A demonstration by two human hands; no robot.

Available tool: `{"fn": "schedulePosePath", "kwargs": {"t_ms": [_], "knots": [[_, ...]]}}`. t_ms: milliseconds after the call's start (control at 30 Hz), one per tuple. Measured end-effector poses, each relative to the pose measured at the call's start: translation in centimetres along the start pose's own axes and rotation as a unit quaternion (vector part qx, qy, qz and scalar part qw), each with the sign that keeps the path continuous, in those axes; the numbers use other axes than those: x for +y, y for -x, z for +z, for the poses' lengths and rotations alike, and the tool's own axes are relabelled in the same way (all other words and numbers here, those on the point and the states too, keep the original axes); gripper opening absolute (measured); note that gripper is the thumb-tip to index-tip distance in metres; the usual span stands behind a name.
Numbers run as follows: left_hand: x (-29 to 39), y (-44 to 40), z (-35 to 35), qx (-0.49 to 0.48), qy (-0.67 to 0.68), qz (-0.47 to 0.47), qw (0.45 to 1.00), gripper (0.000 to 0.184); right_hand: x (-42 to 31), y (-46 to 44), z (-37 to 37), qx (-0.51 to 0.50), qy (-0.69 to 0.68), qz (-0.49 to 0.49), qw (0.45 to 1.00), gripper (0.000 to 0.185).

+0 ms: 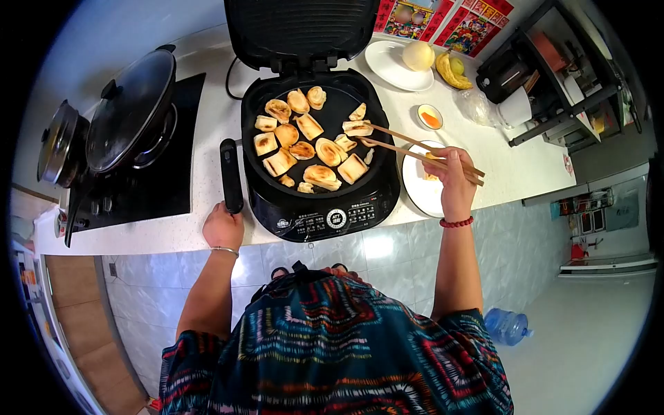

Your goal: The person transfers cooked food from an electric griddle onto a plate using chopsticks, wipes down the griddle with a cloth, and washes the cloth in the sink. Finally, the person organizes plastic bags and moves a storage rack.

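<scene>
My right hand point(456, 183) is closed around a pair of wooden chopsticks point(408, 142). Their tips touch a piece of browned bread point(357, 128) at the right side of the black electric griddle pan point(325, 235). Several toasted bread slices and chunks point(320, 176) lie on the pan's round cooking plate, with dark browning on many. The ridged lid point(301, 31) stands raised behind. At the counter edge, my left hand point(223, 227) is curled beside the lower end of a black handle point(231, 176); what its fingers hold, if anything, is hidden.
A white plate with food point(418, 190) sits partly under my right hand. Behind it are a small bowl with orange contents point(429, 117), a white oval plate point(387, 66), a round pale fruit point(418, 55) and bananas point(452, 72). A lidded wok point(131, 111) occupies the stove at left.
</scene>
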State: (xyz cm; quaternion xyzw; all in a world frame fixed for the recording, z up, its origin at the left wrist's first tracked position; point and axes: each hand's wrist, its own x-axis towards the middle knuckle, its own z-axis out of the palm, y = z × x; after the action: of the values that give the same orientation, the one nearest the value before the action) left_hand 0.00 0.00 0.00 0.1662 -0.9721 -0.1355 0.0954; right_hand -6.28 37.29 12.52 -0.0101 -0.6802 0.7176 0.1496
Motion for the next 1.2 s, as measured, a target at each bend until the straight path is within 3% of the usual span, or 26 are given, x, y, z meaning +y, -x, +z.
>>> {"fn": "schedulePosePath", "kwargs": {"t_ms": [367,500,567,600,733,1000,1200], "knots": [[0.2,-0.1,-0.4,0.016,-0.007,0.005,1.000,0.014,0.0,-0.3,1.5,0.018,0.023,-0.091,0.995,0.025],[0.1,0.0,0.0,0.020,-0.010,0.007,1.000,0.014,-1.2,0.3,-0.2,0.026,0.015,-0.094,0.995,0.025],[-0.3,-0.2,0.4,0.033,-0.014,0.008,0.999,0.019,-2.0,1.1,-1.3,0.077,-0.037,-0.081,0.993,0.024],[-0.2,-0.1,0.4,0.020,-0.031,0.010,0.999,0.022,-2.5,1.5,-2.4,0.036,-0.060,-0.129,0.989,0.022],[0.6,0.0,-0.2,0.001,-0.029,-0.028,0.999,0.019,-3.0,3.5,-6.8,0.110,0.013,-0.149,0.983,0.024],[0.1,0.0,0.5,0.023,-0.029,-0.019,0.999,0.019,-0.5,6.0,-11.5,0.247,0.121,-0.101,0.956,0.025],[0.3,0.1,0.2,0.037,-0.014,-0.033,0.999,0.017,0.9,6.3,-13.8,0.205,0.140,-0.087,0.965,0.025]]}}
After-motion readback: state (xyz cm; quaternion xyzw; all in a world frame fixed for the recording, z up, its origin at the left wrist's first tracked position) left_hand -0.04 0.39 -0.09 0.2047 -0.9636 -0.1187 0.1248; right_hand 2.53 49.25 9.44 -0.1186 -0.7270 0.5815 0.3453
